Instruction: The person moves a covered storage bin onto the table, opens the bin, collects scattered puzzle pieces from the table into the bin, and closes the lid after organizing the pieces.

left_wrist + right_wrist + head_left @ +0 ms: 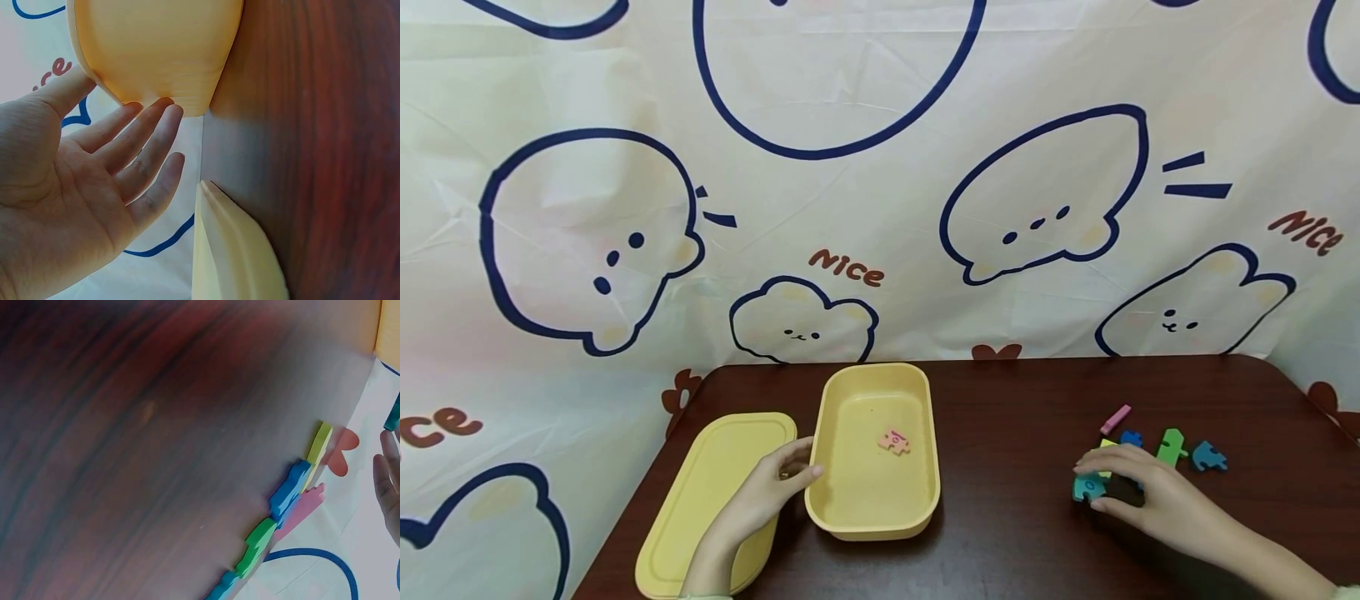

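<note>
A yellow box (872, 496) stands on the table, and my left hand (767, 492) holds its left rim. The left wrist view shows the fingers of the left hand (94, 162) along the outer wall of the box (156, 50), with the thumb at the rim. Inside the box lies a pink puzzle piece (895, 442). At the right, my right hand (1157, 492) pinches a teal puzzle piece (1088, 487) between thumb and fingers. In the right wrist view only the fingertips and an edge of the teal piece (393, 417) show.
Beyond the right hand lie a pink piece (1115, 419), a yellow piece (1108, 447), a blue piece (1131, 437), a green piece (1171, 447) and a darker blue piece (1210, 456). Left of the box, a yellow lid (715, 467) lies partly under the left forearm. A patterned cloth hangs behind the table.
</note>
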`<state>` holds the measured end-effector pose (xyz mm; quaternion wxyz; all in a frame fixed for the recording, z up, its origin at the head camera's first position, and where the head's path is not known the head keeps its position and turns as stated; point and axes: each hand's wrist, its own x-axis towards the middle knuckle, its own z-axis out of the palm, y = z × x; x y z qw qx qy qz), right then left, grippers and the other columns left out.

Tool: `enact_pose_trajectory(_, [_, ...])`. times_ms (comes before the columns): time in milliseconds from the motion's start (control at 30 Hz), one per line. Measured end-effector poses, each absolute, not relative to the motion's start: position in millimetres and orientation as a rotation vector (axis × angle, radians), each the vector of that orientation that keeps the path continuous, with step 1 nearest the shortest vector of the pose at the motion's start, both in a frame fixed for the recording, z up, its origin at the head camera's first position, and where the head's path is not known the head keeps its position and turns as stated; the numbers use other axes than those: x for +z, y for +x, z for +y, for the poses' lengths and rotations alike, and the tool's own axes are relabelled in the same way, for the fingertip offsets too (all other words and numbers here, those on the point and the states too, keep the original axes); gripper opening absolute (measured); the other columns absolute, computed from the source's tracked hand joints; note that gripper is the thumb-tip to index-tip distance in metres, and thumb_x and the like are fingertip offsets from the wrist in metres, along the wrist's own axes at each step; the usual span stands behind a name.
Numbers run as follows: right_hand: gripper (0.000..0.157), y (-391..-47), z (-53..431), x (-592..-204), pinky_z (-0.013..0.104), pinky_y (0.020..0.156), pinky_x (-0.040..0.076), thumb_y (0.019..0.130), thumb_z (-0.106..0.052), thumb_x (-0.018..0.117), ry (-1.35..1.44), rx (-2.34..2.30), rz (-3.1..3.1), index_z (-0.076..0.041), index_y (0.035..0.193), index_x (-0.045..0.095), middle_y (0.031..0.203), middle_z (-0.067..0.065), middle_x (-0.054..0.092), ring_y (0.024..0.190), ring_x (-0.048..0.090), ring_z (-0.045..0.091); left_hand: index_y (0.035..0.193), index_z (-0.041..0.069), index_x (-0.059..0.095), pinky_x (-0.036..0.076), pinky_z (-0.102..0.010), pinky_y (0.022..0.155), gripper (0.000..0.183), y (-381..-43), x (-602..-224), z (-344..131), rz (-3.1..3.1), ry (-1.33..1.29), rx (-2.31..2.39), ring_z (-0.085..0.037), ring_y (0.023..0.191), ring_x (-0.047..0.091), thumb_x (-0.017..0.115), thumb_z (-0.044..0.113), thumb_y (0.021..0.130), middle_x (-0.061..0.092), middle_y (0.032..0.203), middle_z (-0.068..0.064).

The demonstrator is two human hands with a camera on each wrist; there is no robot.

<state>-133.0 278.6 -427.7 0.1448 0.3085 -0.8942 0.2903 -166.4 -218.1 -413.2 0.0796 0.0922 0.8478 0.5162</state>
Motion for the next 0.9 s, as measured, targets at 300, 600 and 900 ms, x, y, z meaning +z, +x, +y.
enact_pose_trajectory(300, [0.046, -135.2, 265.7, -422.3, 0.011, 0.085, 0.046, 0.073, -0.005, 0.086, 0.902, 0.829, -2.581, -0.023, 0.113, 0.071, 0.116, -0.008, 0.065, 0.106, 0.056, 0.003, 0.143, -0.007, 0.045, 0.049, -0.038, 0.087, 0.054, -167.1, -413.6, -217.9, 2.528, 0.298, 1.553, -0.027, 0.108, 0.06, 0.064, 0.018, 0.099, 0.064, 0.12, -0.017])
enact_pose_trajectory(600, [0.041, -139.4, 254.5, -414.6, 0.019, 0.085, 0.05, 0.079, -0.014, 0.084, 0.88, 0.857, -2.64, -0.028, 0.115, 0.07, 0.116, -0.013, 0.063, 0.104, 0.059, 0.005, 0.143, -0.005, 0.046, 0.049, -0.034, 0.086, 0.054, -167.9, -414.0, -218.5, 2.547, 0.304, 1.528, -0.025, 0.107, 0.06, 0.063, 0.021, 0.099, 0.064, 0.12, -0.016])
enact_pose_trajectory(900, [0.047, -142.3, 241.7, -413.3, 0.014, 0.087, 0.047, 0.077, -0.009, 0.085, 0.943, 0.91, -2.56, -0.029, 0.117, 0.068, 0.116, -0.008, 0.065, 0.105, 0.059, 0.006, 0.142, -0.007, 0.046, 0.049, -0.037, 0.087, 0.054, -167.2, -414.7, -219.1, 2.543, 0.314, 1.541, -0.026, 0.107, 0.061, 0.064, 0.019, 0.099, 0.064, 0.12, -0.017])
